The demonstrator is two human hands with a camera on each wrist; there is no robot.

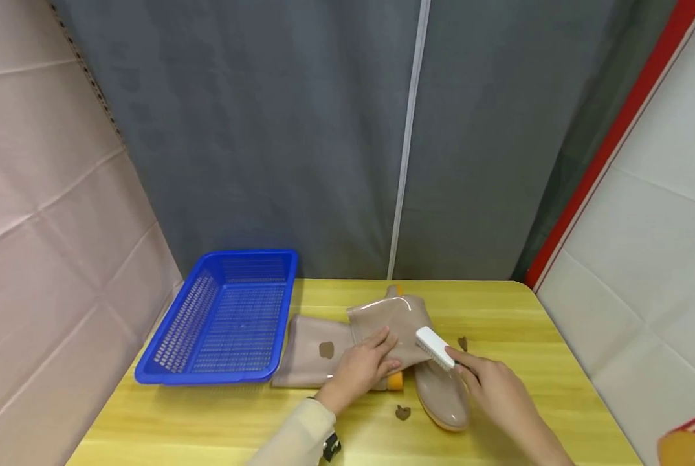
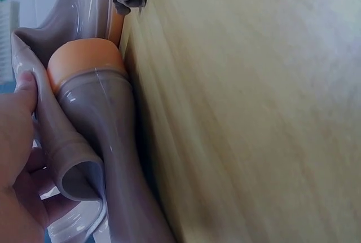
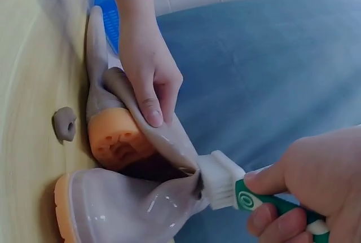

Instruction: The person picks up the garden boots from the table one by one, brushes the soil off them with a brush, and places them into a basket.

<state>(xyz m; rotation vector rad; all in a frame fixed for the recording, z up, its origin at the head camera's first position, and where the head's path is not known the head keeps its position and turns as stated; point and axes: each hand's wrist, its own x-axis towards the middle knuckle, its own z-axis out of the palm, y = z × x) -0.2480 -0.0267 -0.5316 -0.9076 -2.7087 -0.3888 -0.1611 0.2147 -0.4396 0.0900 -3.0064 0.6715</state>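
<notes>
Fingers (image 3: 285, 224) of the right hand (image 3: 316, 181) partly hide the green-handled brush (image 3: 221, 178).

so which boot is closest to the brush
The top boot, lying across the other boot; the brush is right at its fold, while the one underneath lies farther left.

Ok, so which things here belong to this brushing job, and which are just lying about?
In the job:
brush, in the right hand
top boot, held by the left hand
lower boot, probably, given its brown patch

Seemingly just lying about:
blue basket
two brown lumps on the table
</notes>
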